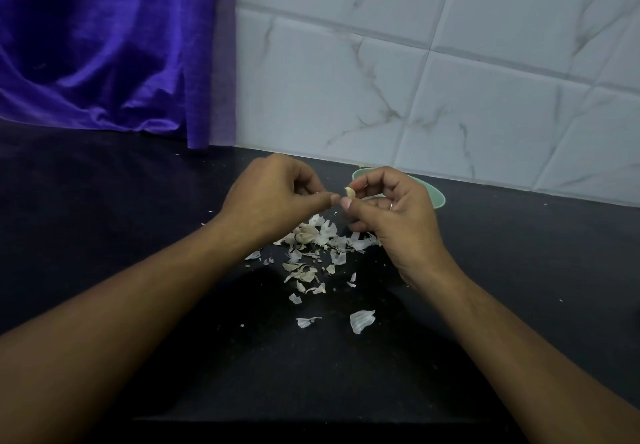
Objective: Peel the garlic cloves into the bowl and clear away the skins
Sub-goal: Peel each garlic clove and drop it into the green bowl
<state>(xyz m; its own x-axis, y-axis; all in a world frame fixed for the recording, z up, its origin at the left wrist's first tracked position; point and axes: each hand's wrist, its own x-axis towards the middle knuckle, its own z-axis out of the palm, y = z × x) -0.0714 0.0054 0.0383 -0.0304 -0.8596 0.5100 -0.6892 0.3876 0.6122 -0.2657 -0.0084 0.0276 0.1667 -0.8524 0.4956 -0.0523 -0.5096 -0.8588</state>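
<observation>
You're working both hands up off the dark counter [114, 242], whose back edge is meeting the tiled wall [433, 73] just behind the bowl [439, 197] while its front edge is running across below your forearms. Bare counter is stretching wide on your left toward the purple cloth [104, 48], which is draping down onto the back corner, and more is running off to your right. Your right hand [398, 222] is curling in, pinching the one garlic clove [350, 192] between thumb and forefinger, with a single ring [391, 205] showing on one finger. Your left hand [277, 194] is curling too, thumb and forefinger nipping at the clove's left end; whether a shred of skin is caught there, I can't tell. The clove is hovering above the counter, in front of the one pale green bowl, and your right hand is covering most of that bowl, so its contents aren't showing. Underneath, the skins [313, 235] are lying heaped and scattered, too many to count, with two bigger flakes sitting apart nearest you. Your forearms are flanking that litter on both sides.
</observation>
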